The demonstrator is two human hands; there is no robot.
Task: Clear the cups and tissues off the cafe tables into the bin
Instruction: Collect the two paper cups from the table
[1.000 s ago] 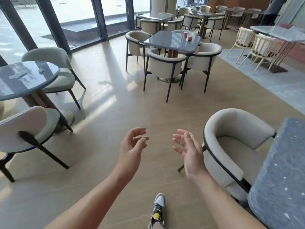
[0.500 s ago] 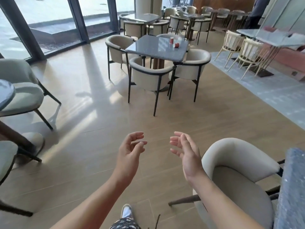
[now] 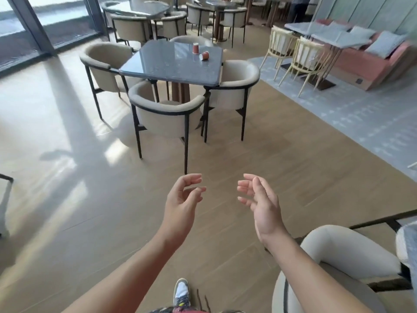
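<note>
While the upright cup (image 3: 195,48) stands, a tipped cup (image 3: 205,55) lies beside it

Beige armchairs (image 3: 168,118) on wood floor (image 3: 270,168), pink sofa (image 3: 363,68) beyond

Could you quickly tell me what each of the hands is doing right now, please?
Left hand: open, fingers loosely curled, holding nothing.
Right hand: open, fingers relaxed, holding nothing.

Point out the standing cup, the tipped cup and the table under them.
standing cup (image 3: 195,48): head view, middle of its side.
tipped cup (image 3: 205,55): head view, its side.
table (image 3: 167,66): head view, bare part of top.
</note>
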